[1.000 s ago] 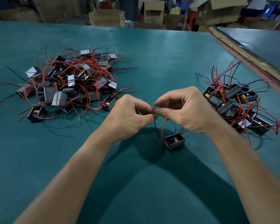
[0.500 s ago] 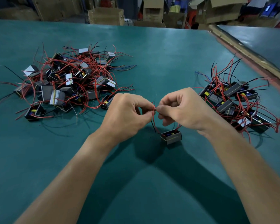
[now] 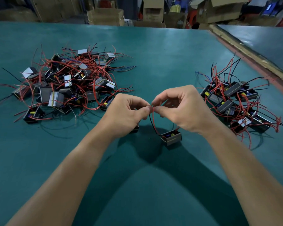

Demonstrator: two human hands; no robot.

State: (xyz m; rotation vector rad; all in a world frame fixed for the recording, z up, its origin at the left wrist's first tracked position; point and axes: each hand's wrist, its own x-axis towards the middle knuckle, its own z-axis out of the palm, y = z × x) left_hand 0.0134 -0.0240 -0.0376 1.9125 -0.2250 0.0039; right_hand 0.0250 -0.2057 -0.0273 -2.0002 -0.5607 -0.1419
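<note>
Bench (image 3: 153, 54): green top, carries every item below

Cartons (image 3: 104, 17): brown cardboard, stacked beyond the far edge, not in use

Left heap (image 3: 69, 85): many little boxes with red and black leads, tangled, toward the far left corner. The boxes lie at all angles and the leads sprawl, so this is judged to be the stock waiting to be worked

Right heap (image 3: 235, 101): fewer boxes, close to the right edge, lying more nearly in rows. Judged the finished lot, set down where the right hand drops them easily

Left hand (image 3: 126, 113): mid-bench between the heaps, fingers curled, thumb and forefinger pinching the wire ends. A dark box (image 3: 135, 128) shows partly beneath it, too hidden to describe

Right hand (image 3: 181, 110): fingertips meet those of the left and pinch the same wire ends. The two hands are together and clamped on the wires, apparently to twist the ends into one

Small box (image 3: 171, 138): the piece being worked, below the right hand on the side of the near edge, open side up, yellow and blue parts inside. Whether it rests on the bench or hangs just above cannot be told

Wires (image 3: 151, 121): one red and one black, rising from the small box to the pinch, held up so the ends stay together
</note>
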